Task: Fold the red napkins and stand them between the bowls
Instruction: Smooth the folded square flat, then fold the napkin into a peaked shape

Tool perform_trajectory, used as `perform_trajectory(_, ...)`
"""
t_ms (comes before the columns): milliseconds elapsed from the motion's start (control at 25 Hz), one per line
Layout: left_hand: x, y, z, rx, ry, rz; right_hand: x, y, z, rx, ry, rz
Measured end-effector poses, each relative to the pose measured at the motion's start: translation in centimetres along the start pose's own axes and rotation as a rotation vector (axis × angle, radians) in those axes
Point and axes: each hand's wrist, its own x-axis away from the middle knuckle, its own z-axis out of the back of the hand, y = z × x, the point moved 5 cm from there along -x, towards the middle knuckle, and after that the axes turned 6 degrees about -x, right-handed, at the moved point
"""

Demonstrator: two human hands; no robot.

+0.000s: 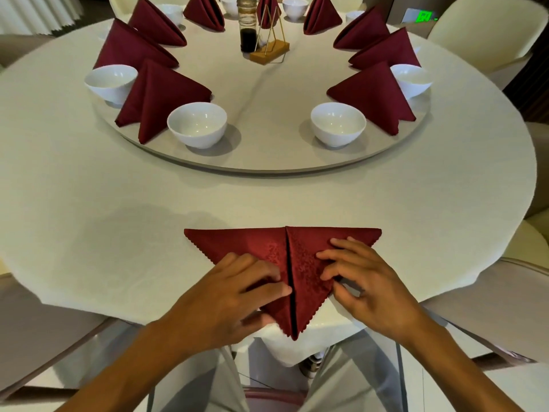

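A red napkin (300, 257) lies flat at the table's near edge, folded into a downward-pointing triangle with a centre seam. My left hand (237, 295) presses on its left flap, fingertips at the seam. My right hand (365, 281) rests on the right flap, thumb tucked at the flap's lower edge. On the turntable (267, 162), folded red napkins stand between white bowls: one napkin (157, 96) at the left, another napkin (377, 93) at the right. Between the two nearest bowls, the left bowl (197, 124) and the right bowl (338, 124), the turntable surface is bare.
A sauce jar (248, 25) and a gold wire stand on a wooden base (269, 52) sit at the turntable's centre. Cream chairs surround the round table, one at the far right (487, 34). The white tablecloth (89, 218) hangs over the near edge.
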Motion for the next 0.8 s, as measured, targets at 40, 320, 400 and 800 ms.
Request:
perform_trajectory(40,-0.2,0.3,-0.2,-0.015,0.020,-0.008,0.0,0.0,0.1,0.013,0.004,-0.005)
perform_trajectory(320,0.2,0.9,-1.2,-0.092,0.015,-0.036,0.2,-2.9,-1.3,0.122,-0.126,0.083)
perform_trajectory(400,-0.1,1.1,-1.3,-0.077,-0.014,-0.026,0.2,-2.7,-2.0,0.137,-0.142,0.070)
perform_trajectory(800,-1.3,1.9,-3.0,0.106,-0.124,0.299,0.0,-1.3,-1.6,0.071,-0.107,0.025)
